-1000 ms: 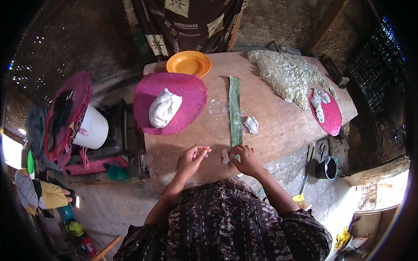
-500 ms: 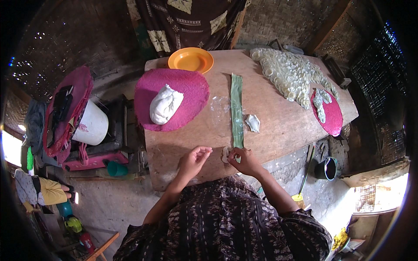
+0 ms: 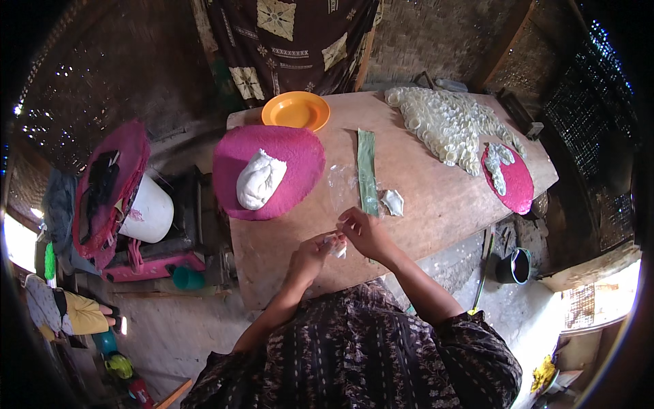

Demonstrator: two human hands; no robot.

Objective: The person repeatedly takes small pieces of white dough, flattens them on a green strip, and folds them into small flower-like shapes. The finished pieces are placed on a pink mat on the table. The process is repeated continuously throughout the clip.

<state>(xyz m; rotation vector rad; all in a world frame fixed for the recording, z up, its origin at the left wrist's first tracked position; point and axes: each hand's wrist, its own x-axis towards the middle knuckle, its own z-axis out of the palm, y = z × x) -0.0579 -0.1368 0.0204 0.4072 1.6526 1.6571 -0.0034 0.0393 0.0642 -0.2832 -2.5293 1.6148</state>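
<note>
I'm looking down into a rustic home food workshop: woven bamboo walls [image 3: 443,41], a rough wooden table [image 3: 436,198], dough [image 3: 259,180] on a pink tray [image 3: 300,153], and rows of shaped pieces [image 3: 446,123].

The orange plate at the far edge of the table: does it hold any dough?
No. The orange plate shows only bare surface, while the white dough lump lies on the pink mat.

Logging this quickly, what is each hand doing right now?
Left hand: fingers closed on a small white dough piece.
Right hand: fingers pinching the same dough piece.
</note>
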